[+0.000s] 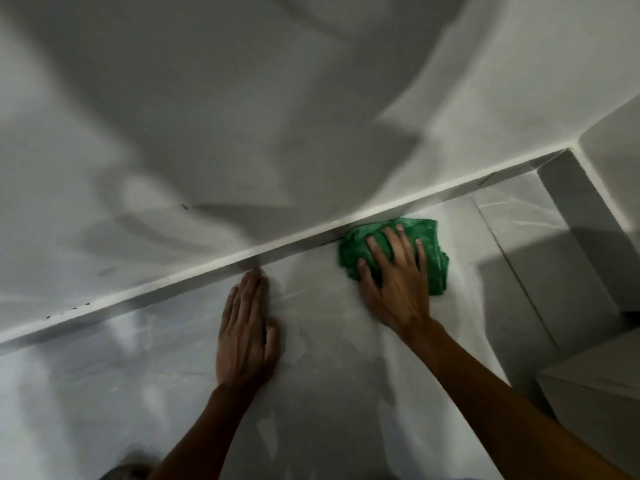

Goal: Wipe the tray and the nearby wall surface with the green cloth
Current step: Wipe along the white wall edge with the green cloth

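I see the cloth point(398, 252) bunched at 2 o'clock on the glossy floor point(329, 341), touching the ledge point(207, 282). My right hand point(394, 282) presses it flat, fingers spread wide. My left hand point(247, 327) rests bare at 10 o'clock, fingers together. The cloth should be soft, light and prone to folding; I would hold it by palm pressure at its centre. Open room lies toward 6 o'clock; the wall point(207, 116) bounds 12.

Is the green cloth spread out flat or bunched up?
Bunched up. The green cloth shows folds and uneven edges, crumpled under the right hand's spread fingers beside the white ledge.
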`<state>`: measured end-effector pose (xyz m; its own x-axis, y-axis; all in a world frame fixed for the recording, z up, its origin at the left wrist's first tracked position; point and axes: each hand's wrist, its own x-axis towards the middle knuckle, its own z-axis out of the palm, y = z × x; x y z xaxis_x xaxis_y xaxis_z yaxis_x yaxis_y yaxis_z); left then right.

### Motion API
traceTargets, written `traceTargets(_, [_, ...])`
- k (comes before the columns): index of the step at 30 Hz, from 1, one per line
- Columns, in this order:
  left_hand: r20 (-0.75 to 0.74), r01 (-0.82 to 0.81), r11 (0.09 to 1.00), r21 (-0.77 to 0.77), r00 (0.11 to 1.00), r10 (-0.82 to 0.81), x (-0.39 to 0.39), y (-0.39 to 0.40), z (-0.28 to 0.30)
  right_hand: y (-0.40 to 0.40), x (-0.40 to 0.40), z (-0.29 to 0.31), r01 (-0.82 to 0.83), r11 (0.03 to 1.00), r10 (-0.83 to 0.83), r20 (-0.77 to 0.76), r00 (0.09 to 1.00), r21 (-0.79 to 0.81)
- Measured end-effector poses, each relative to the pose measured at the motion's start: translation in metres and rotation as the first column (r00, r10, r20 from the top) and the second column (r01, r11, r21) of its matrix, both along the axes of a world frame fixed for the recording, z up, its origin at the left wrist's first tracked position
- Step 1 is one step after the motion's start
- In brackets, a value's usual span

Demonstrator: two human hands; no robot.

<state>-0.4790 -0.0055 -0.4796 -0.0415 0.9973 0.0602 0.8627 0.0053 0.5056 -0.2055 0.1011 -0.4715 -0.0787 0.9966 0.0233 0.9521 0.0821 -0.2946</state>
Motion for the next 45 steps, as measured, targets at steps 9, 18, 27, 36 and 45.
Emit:
traceTargets(9, [-0.032, 0.011, 1.000, -0.026, 0.999, -0.012, -0.001, 0.001, -0.002, -0.039, -0.086, -0.002, -0.346, 0.937, 0.349, -0.119, 0.929, 0.043])
traceTargets(18, [-0.071, 0.024, 0.998, -0.056, 0.997, -0.028, -0.003, -0.002, -0.002, -0.016, -0.009, -0.003, -0.234, 0.972, 0.234, 0.061, 0.970, -0.001])
traceTargets(27, [-0.133, 0.013, 0.999, -0.053, 0.991, -0.020, -0.001, -0.003, -0.006, -0.036, -0.061, -0.006, -0.240, 0.971, 0.240, -0.045, 0.970, 0.008])
traceTargets(36, [-0.191, 0.002, 0.996, -0.085, 0.981, -0.018, -0.004, -0.009, -0.005, -0.018, -0.014, -0.006, -0.135, 0.991, 0.135, -0.025, 0.991, 0.007])
traceTargets(45, [-0.205, -0.039, 0.995, -0.088, 0.979, 0.020, -0.006, -0.011, -0.006, -0.034, -0.075, -0.003, -0.011, 1.000, 0.015, -0.156, 0.988, 0.028])
